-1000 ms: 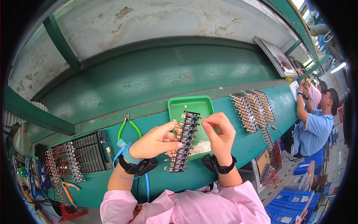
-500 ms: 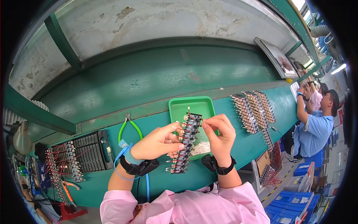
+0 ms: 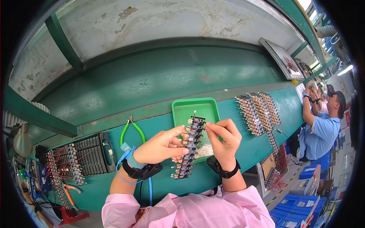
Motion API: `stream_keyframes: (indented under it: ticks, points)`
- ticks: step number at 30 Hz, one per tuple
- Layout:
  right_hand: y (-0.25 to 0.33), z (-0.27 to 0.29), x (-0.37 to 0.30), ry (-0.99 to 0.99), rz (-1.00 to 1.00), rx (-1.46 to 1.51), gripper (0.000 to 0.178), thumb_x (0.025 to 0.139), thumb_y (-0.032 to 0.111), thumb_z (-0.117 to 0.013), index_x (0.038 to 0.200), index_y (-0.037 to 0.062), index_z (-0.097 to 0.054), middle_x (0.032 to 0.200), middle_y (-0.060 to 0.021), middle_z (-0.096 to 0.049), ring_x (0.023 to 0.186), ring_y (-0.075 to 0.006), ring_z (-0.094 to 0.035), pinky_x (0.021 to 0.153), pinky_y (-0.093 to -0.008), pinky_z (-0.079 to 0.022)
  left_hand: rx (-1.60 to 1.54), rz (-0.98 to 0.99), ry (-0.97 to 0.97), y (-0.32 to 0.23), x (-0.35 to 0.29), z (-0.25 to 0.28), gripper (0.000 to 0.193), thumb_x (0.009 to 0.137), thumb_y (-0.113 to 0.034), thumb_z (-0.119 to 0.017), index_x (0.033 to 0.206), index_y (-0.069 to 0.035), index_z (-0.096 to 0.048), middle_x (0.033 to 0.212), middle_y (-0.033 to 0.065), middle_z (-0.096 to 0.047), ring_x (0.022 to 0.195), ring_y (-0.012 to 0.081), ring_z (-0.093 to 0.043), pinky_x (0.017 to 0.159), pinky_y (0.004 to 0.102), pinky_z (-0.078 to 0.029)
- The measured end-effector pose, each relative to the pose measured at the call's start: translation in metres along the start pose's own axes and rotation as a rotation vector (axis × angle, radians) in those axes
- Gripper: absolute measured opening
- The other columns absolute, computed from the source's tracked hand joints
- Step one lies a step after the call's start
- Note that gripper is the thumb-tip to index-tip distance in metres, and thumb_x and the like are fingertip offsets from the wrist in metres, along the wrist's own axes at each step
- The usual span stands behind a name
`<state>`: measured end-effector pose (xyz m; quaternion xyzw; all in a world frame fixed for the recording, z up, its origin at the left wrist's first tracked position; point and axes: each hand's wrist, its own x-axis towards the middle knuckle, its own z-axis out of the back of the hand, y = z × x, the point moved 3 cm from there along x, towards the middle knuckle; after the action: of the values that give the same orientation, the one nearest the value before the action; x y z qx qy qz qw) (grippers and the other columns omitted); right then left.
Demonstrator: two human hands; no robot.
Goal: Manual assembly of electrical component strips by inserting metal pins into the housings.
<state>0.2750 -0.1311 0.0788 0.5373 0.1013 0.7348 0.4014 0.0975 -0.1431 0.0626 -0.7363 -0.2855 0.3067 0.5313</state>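
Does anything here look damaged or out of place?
The wall above the bench looks damaged: dark, ragged patches break its surface. Nothing looks spilled around the green tray; the strip of parts in the left hand shows no obvious damage.

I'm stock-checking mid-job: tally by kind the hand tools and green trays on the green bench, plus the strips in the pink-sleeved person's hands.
Hand tools: 2 (green-handled pliers, orange-handled tool)
Green tray: 1
Held strip: 1
Total: 4
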Motion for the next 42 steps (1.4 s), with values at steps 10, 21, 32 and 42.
stream_keyframes:
  ticks: [10,21,32,42]
  points:
    - [0.008,0.006,0.003,0.073,0.261,-0.253,0.026,0.059,-0.008,-0.066,0.082,0.002,-0.064,0.067,-0.0051,-0.051,0.051,-0.0147,-0.049,0.044,-0.0239,-0.037,-0.012,0.054,0.028,-0.001,0.0,0.001,0.033,0.084,-0.007,-0.056,0.111,-0.003,-0.038,0.08,0.0065,-0.058,0.064,0.0097,-0.057,0.057,0.0224,-0.048]
    - [0.012,0.004,0.002,0.069,0.38,-0.391,0.032,0.055,-0.005,-0.064,0.086,0.0027,-0.064,0.07,-0.0037,-0.051,0.051,-0.015,-0.047,0.043,-0.0258,-0.037,-0.107,0.048,0.043,0.003,0.001,0.0,0.031,0.084,-0.013,-0.057,0.107,-0.003,-0.038,0.078,0.006,-0.056,0.062,0.0104,-0.057,0.054,0.0224,-0.05]
    - [0.009,0.007,0.001,0.004,0.344,-0.422,0.03,0.057,-0.005,-0.065,0.086,0.0041,-0.065,0.069,-0.0036,-0.051,0.05,-0.0153,-0.045,0.043,-0.0254,-0.036,-0.112,0.034,0.051,0.001,0.001,0.001,0.03,0.084,-0.012,-0.057,0.107,-0.003,-0.038,0.08,0.0059,-0.056,0.063,0.0099,-0.057,0.055,0.0223,-0.049]
    - [0.0,0.009,0.001,0.034,0.081,-0.179,0.017,0.065,-0.01,-0.063,0.08,-0.0016,-0.063,0.065,-0.0058,-0.052,0.051,-0.0133,-0.049,0.045,-0.0221,-0.038,-0.124,0.038,0.076,0.006,0.002,0.002,0.031,0.085,-0.012,-0.056,0.109,-0.003,-0.039,0.082,0.0046,-0.057,0.063,0.0087,-0.056,0.054,0.0204,-0.047]
